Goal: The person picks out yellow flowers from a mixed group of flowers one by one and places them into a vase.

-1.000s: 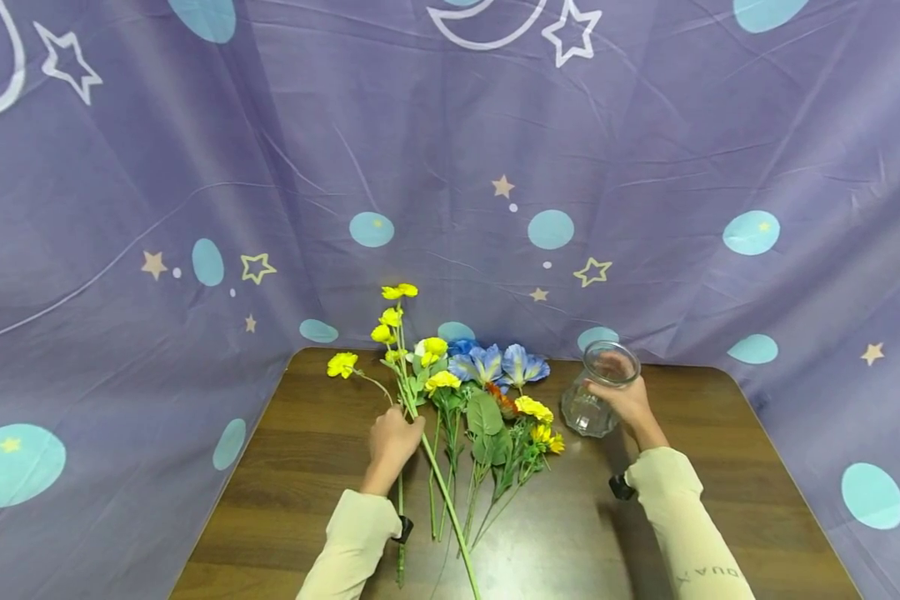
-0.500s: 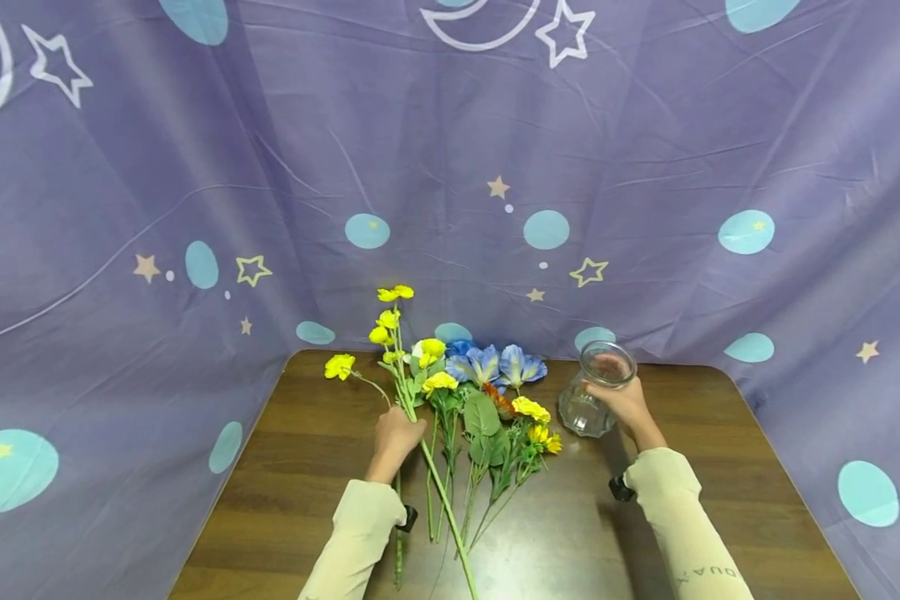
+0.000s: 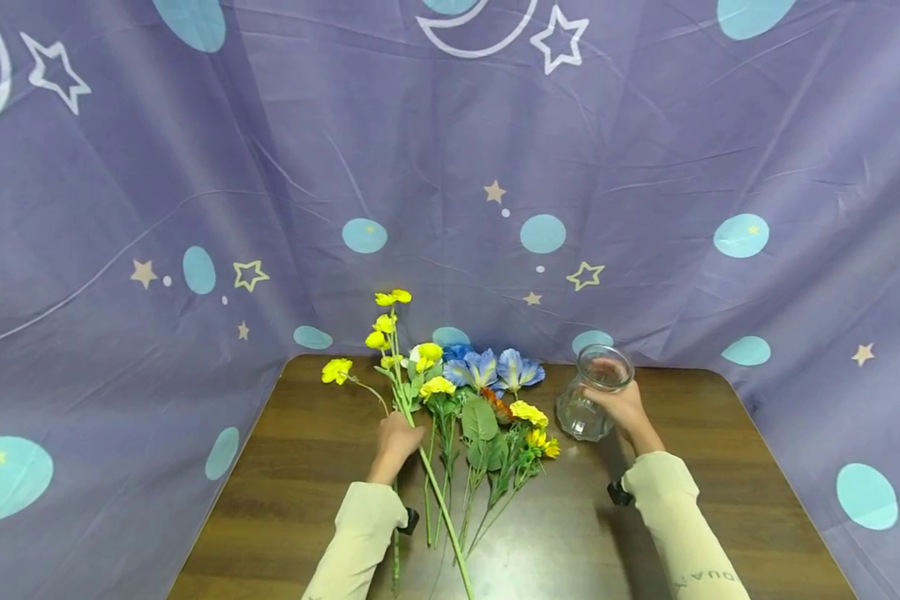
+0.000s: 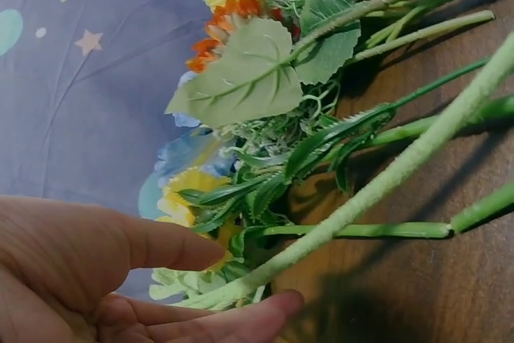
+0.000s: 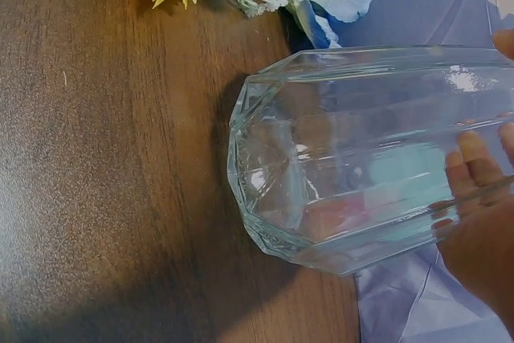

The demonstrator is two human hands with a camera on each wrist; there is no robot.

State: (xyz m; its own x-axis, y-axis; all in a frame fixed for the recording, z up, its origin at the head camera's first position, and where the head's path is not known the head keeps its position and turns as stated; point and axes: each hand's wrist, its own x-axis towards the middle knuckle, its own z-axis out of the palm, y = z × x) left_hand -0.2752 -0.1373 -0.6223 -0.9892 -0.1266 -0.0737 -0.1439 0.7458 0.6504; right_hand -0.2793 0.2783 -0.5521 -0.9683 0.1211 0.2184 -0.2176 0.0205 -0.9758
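Note:
My left hand (image 3: 397, 440) holds a long-stemmed yellow flower (image 3: 385, 322) on the left of the table. Its thick green stem (image 4: 353, 206) runs between thumb and fingers in the left wrist view, slanting down toward the table's near side. My right hand (image 3: 624, 407) grips a clear glass vase (image 3: 579, 421) round its upper part, just under the rim. The vase holds nothing, and in the right wrist view its faceted base (image 5: 261, 166) is close to the wooden surface. My fingers show through the glass.
Several more flowers lie between the hands: blue ones (image 3: 521, 369) at the back, an orange one (image 3: 495, 404), yellow ones (image 3: 528, 413) and broad green leaves (image 3: 481, 419). A wooden table (image 3: 690, 467) bears them; a purple patterned curtain (image 3: 450, 150) hangs behind.
Both hands keep their holds. The left wrist has shifted very slightly to the right, and the head view has moved a little; the vase and lying flowers stay put.

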